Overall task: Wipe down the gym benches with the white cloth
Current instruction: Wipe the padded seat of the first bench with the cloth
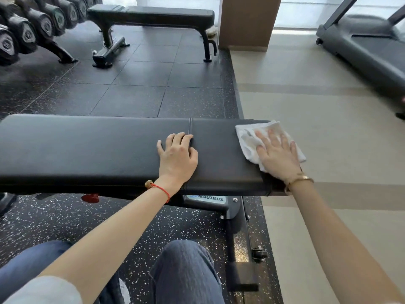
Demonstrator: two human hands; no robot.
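A long black padded bench (92,148) runs across the middle of the view in front of me. The white cloth (248,139) lies crumpled on the bench's right end, partly hanging over the edge. My right hand (277,155) presses flat on the cloth with fingers spread. My left hand (178,157) rests on the bench pad by the seam between its two cushions, fingers curled, holding nothing. A second black bench (153,15) stands farther back on the dark floor.
A dumbbell rack (32,27) fills the back left. A brown pillar (247,20) rises behind the far bench. A treadmill (372,49) stands at the right on the beige floor. The near bench's metal base (238,238) and my knees are below.
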